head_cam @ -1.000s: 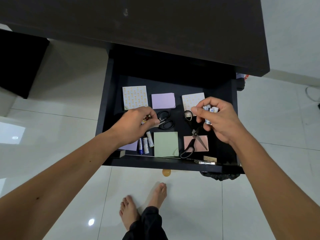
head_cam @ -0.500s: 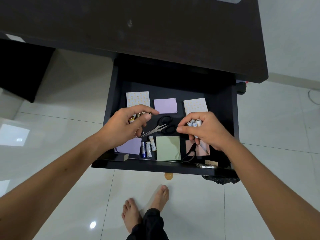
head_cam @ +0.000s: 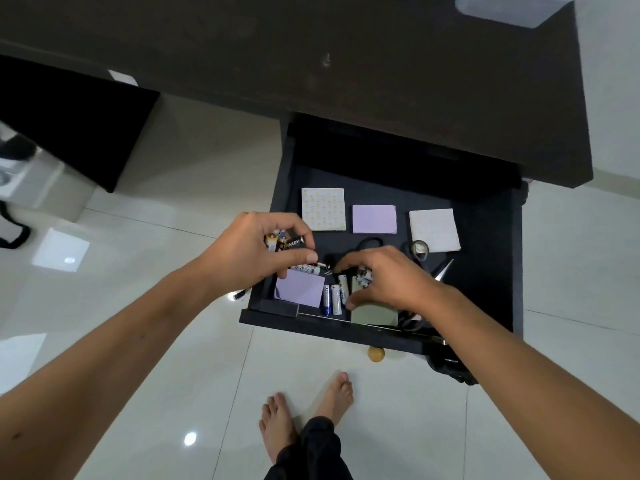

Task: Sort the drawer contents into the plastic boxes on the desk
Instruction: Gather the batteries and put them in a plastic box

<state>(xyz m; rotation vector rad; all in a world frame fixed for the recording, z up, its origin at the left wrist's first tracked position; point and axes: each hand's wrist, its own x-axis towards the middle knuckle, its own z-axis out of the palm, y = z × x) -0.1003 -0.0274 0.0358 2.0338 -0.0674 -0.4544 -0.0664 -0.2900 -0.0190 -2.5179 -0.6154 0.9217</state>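
Observation:
The black drawer (head_cam: 284, 188) stands pulled out under the dark desk (head_cam: 311, 46). My left hand (head_cam: 249, 251) grips several batteries (head_cam: 285, 241) above the drawer's left side. My right hand (head_cam: 388, 282) holds a few white batteries (head_cam: 364, 277) in its curled fingers and reaches down over the front middle of the drawer. Three loose batteries (head_cam: 334, 297) lie between a purple note pad (head_cam: 300, 288) and a green note pad (head_cam: 374, 315). Further back lie a patterned pad (head_cam: 323, 209), a purple pad (head_cam: 374, 219) and a pale pad (head_cam: 434, 230). Scissors (head_cam: 440, 268) show partly behind my right hand.
The corner of a clear plastic box (head_cam: 502, 8) shows at the desk's far right edge. A round wooden knob (head_cam: 376, 354) sticks out below the drawer front. My bare feet (head_cam: 304, 414) stand on the glossy white tile floor. A black panel (head_cam: 69, 126) hangs at left.
The camera tilted and the drawer shifted right in view. My right hand moved left and down toward the loose batteries at the drawer front. My left hand keeps its batteries.

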